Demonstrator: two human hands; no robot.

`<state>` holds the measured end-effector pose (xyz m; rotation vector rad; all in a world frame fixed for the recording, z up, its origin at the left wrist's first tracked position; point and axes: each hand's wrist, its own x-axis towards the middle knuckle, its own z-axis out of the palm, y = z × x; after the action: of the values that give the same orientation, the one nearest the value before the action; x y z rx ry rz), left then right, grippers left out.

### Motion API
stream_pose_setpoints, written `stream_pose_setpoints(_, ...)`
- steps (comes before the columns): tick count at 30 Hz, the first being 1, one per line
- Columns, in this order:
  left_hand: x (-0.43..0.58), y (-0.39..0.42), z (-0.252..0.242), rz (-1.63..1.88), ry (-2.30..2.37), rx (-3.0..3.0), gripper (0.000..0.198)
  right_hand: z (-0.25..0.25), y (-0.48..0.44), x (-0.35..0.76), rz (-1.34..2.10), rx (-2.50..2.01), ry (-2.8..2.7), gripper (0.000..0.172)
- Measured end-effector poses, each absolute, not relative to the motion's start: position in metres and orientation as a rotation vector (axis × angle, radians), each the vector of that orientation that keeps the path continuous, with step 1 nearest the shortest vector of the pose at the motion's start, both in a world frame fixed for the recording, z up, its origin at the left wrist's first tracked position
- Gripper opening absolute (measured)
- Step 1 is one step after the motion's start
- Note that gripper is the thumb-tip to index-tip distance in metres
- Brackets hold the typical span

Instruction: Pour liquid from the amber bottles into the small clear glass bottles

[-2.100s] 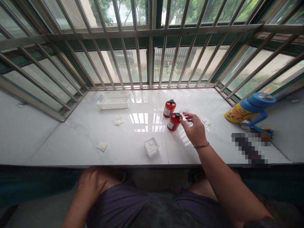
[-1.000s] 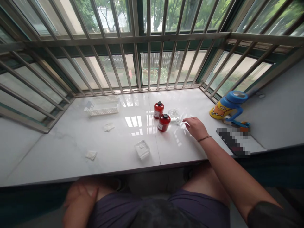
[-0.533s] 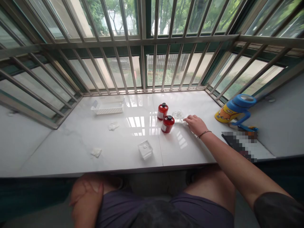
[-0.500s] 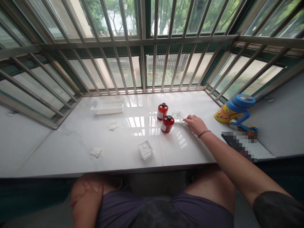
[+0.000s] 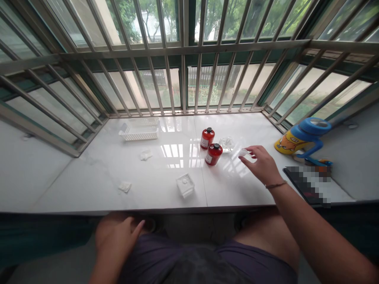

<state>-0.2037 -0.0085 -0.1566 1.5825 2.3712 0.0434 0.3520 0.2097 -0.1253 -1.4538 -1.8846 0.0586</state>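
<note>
A wide white marble sill [image 5: 89,189] lies below steel window bars [image 5: 183,79]. On it stand two red bottles, the nearer [image 5: 213,154] and the farther [image 5: 207,138], and just beside them is a small clear plastic dish [image 5: 227,144]. The right hand [image 5: 262,163] is over the sill, right of the dish, with its fingers [image 5: 251,149] curved and a little apart. A small clear piece [image 5: 243,152] is at the fingertips, but I cannot tell if they hold it. Its long axis seems to lie sideways, though it is too small to be sure. The left hand [image 5: 115,232] is low, below the sill edge, open and loose, with nothing in it.
</note>
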Motion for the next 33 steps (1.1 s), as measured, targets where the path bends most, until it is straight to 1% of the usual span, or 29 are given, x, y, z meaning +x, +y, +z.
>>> stream_pose_setpoints(1,-0.19,-0.002,-0.149,0.152,2.327,1.506,0.057,-0.122,0.196,0.339,0.175,-1.437,-1.801,0.043)
stream_pose_setpoints(3,-0.158,0.014,-0.139,0.482,2.189,1.448,0.061,-0.119,0.169,0.307,0.466,-1.411,-1.641,0.045)
stream_pose_setpoints(5,-0.125,0.034,-0.134,0.74,2.002,1.528,0.071,-0.116,0.146,0.267,0.752,-1.348,-1.521,0.046)
stream_pose_setpoints(7,-0.097,0.056,-0.134,0.832,1.858,1.682,0.083,-0.114,0.13,0.228,0.925,-1.229,-1.488,0.04)
stream_pose_setpoints(8,-0.086,0.067,-0.136,0.85,1.809,1.726,0.087,-0.112,0.125,0.21,0.938,-1.177,-1.507,0.037)
stream_pose_setpoints(10,-0.069,0.087,-0.141,0.843,1.726,1.752,0.09,-0.108,0.119,0.181,0.859,-1.101,-1.582,0.031)
stream_pose_setpoints(12,-0.059,0.1,-0.146,0.84,1.672,1.74,0.085,-0.105,0.117,0.162,0.765,-1.059,-1.663,0.028)
stream_pose_setpoints(15,-0.053,0.107,-0.152,0.875,1.658,1.708,0.076,-0.105,0.119,0.151,0.725,-1.042,-1.721,0.028)
stream_pose_setpoints(21,-0.048,0.099,-0.157,0.905,1.596,1.619,0.086,-0.12,0.121,0.148,0.799,-1.076,-1.76,0.026)
stream_pose_setpoints(26,-0.041,0.095,-0.16,0.894,1.546,1.617,0.085,-0.137,0.118,0.146,0.803,-1.13,-1.848,0.027)
stream_pose_setpoints(28,-0.039,0.094,-0.161,0.91,1.538,1.615,0.084,-0.142,0.114,0.148,0.805,-1.152,-1.849,0.032)
stream_pose_setpoints(29,-0.039,0.094,-0.162,0.916,1.532,1.613,0.084,-0.143,0.111,0.149,0.811,-1.161,-1.836,0.037)
stream_pose_setpoints(33,-0.04,0.093,-0.166,0.916,1.506,1.603,0.086,-0.147,0.098,0.153,0.944,-1.132,-1.722,0.077)
